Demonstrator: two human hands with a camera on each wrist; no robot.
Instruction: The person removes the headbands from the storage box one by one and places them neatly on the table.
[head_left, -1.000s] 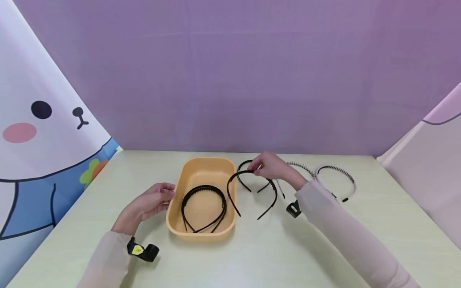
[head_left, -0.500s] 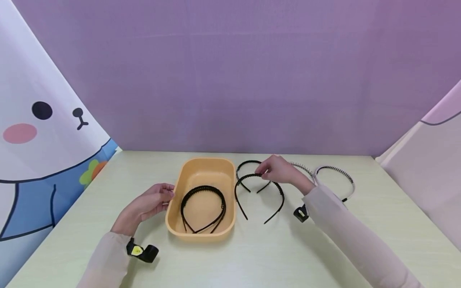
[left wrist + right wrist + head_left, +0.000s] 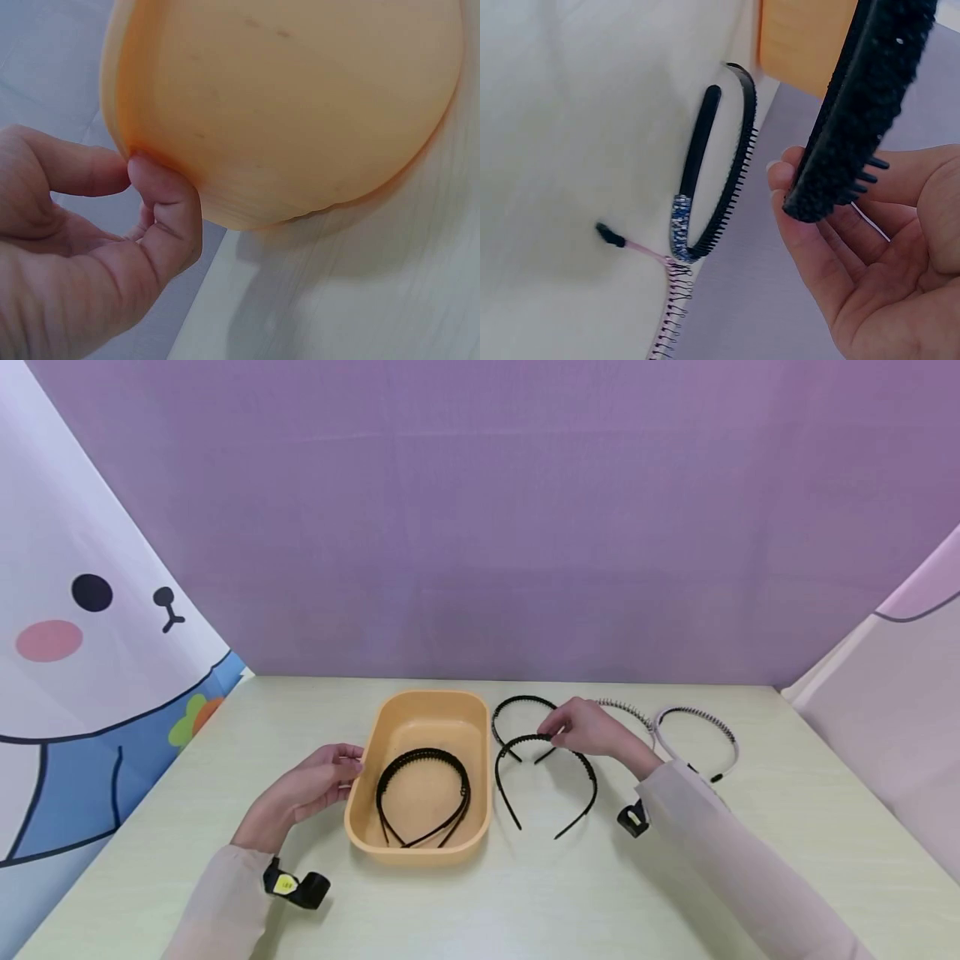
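In the head view my left hand (image 3: 318,783) pinches the left rim of an orange plastic basin (image 3: 437,714); the left wrist view has thumb and finger meeting at its edge. Inside the basin lie overlapping black headbands (image 3: 427,751). To the right of the basin, my right hand (image 3: 590,728) holds a black toothed headband (image 3: 596,783) by its top, ends hanging downward over the table. The right wrist view brings this dark, rough-surfaced headband (image 3: 862,112) close, between thumb and fingers. Behind it is another black headband (image 3: 498,718), which has a glittery blue-silver section (image 3: 680,225).
Further right on the pale table (image 3: 540,902) lie a light headband with wire teeth (image 3: 628,706), partly behind my right hand, and a white-and-dark headband (image 3: 735,743). A purple backdrop (image 3: 480,527) rises behind the table, with printed panels on both sides.
My right hand has moved the held black headband rightward and lower, away from the basin's right edge. My left hand and the basin have stayed put.
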